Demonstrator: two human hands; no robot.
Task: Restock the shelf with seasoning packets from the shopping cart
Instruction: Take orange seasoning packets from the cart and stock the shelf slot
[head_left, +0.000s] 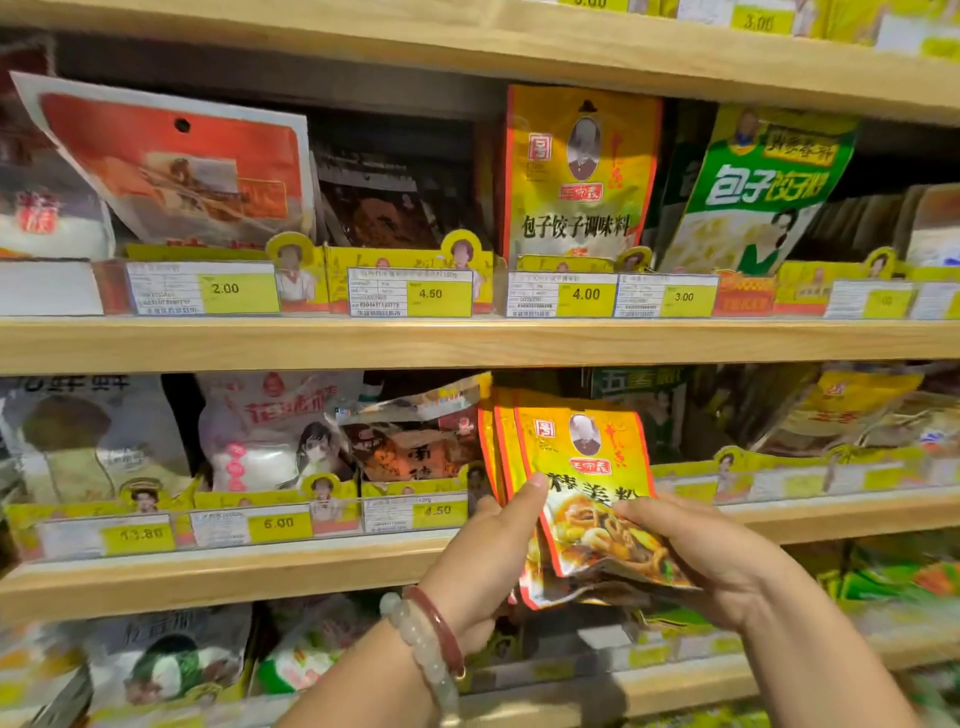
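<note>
— Wooden shelves (467, 343) fill the whole view, three rows packed with bags. What can't you see well?

— The bottom row is blurry, and the far right bags are cut off. No cart shows anywhere.

— Where are the seasoning packets (587, 493)?

— A small yellow bunch, held up in front of the middle shelf. At least three edges peek out, fanned at the top. I can't count more.

— Who holds them?

— Both hands. The left hand (493, 561) grips the left side, its thumb pressed on the front packet. The right hand (696, 556) has its fingers (631, 506) curled over the front, and they hide part of the picture.

— Anything else?

— Two bracelets (431, 639) on the left wrist. One tall yellow bag (579, 176) upstairs looks alike, by a green bag (753, 192). Yellow price tags (587, 294) line the edges; the top row reads 2.00, 4.50, 4.00, 3.00.
</note>
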